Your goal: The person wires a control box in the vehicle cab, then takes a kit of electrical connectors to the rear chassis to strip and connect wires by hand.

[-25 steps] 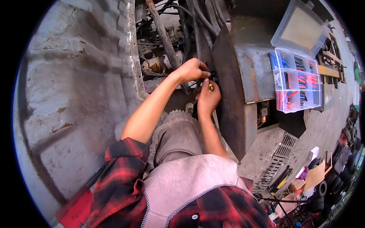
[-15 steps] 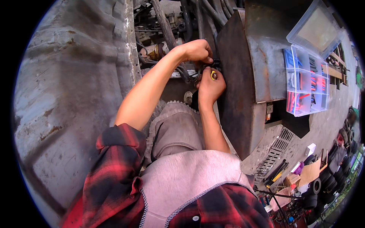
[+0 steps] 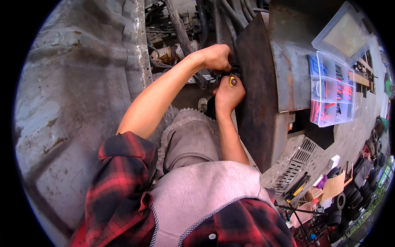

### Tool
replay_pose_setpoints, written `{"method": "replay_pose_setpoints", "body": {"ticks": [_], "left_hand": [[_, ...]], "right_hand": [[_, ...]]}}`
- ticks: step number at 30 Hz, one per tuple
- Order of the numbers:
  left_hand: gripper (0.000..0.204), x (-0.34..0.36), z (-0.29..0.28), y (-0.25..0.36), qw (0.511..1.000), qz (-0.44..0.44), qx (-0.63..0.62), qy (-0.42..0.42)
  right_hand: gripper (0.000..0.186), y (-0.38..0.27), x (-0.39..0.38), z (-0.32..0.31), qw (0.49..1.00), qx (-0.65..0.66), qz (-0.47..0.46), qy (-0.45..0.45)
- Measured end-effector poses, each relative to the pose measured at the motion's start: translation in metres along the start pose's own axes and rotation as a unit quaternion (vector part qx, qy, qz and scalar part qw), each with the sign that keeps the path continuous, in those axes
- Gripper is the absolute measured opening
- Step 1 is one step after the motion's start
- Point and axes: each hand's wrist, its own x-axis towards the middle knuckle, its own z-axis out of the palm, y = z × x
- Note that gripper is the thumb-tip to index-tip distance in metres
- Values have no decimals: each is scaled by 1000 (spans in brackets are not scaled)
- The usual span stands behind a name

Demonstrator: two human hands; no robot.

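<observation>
My right hand (image 3: 229, 96) is closed around a tool with a yellow handle (image 3: 233, 82); only the round handle end shows, and the working end is hidden. Just above it, my left hand (image 3: 218, 57) is curled with its fingers bent downward, pinching at something dark that its knuckles hide. Dark wires (image 3: 215, 81) hang beside and below the two hands. Both hands are close together against the left side of a dark metal box (image 3: 257, 94).
A large dented metal panel (image 3: 78, 94) fills the left. Pipes and hoses (image 3: 201, 24) lie ahead. On the box stands an open clear plastic case (image 3: 334, 99) holding red, blue and black tube pieces. Tyres (image 3: 339, 201) and cardboard (image 3: 333, 186) lie at the lower right.
My left hand has shifted slightly, and its fingers have turned further down and out of sight. My left elbow has moved a little outward to the left. The right hand keeps its grip.
</observation>
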Motion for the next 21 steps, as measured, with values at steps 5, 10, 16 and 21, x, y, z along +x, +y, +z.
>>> {"method": "replay_pose_setpoints", "body": {"ticks": [5,10,16,21], "left_hand": [[24,0,-5,-10,998,26,-58,-24],[29,-4,-11,-9,971,-43,-220,-78],[35,-3,-10,-17,945,-79,-300,-103],[43,-7,-8,-14,948,-72,-290,-114]], "right_hand": [[24,-1,-2,1,1000,13,11,13],[24,-9,-5,-3,999,25,36,-7],[25,12,2,1,999,-37,-18,12],[24,15,4,2,999,-37,-31,8]]}}
